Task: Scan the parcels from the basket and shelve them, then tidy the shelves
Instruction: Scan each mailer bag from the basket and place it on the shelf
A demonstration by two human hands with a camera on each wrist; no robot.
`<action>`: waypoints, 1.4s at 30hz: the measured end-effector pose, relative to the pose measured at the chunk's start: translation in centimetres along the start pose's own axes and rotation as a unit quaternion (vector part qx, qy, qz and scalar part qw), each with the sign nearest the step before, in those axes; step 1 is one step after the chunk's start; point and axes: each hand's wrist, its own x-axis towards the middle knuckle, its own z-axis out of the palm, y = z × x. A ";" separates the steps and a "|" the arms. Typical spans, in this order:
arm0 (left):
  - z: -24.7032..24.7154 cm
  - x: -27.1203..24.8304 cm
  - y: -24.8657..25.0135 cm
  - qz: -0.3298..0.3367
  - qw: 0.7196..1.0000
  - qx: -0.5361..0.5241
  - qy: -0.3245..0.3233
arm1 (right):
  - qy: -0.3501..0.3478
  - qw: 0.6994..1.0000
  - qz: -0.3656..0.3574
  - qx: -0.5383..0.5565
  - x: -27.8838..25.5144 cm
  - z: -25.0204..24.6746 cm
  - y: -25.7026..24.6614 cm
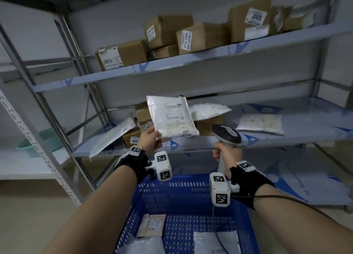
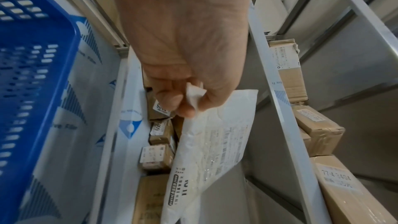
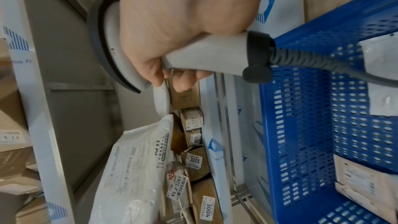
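The fingers of the left hand pinch the lower left corner of a flat white plastic mailer bag with a printed shipping label, thumb on the label side, holding it upright at the centre of the head view, in front of the middle shelf. In the left wrist view the bag hangs below the hand, its corner crumpled between thumb and fingertips.

The fingers of the right hand are curled round the handle of a grey and white handheld barcode scanner, right of centre in the head view, its dark head just right of the bag's lower edge. In the right wrist view a ribbed grey cable leaves the scanner's handle butt at the right of the frame.

Below both hands, at the bottom centre of the head view, stands a blue perforated plastic basket with a tan labelled envelope and white bags in it.

Behind, a grey metal shelving unit carries brown cardboard boxes on the upper shelf, and more boxes and white mailer bags on the middle shelf.
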 end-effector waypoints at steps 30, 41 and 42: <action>9.1 13.1 1.0 -0.067 0.986 -0.115 -0.105 | -0.005 0.999 0.014 -0.028 10.2 1.1 2.1; 10.0 13.6 1.0 -0.093 0.978 -0.126 -0.134 | -0.002 0.999 0.020 -0.025 10.0 0.6 2.0; 10.3 13.8 1.1 -0.096 0.979 -0.117 -0.134 | 0.001 0.999 0.019 -0.027 10.2 0.4 2.0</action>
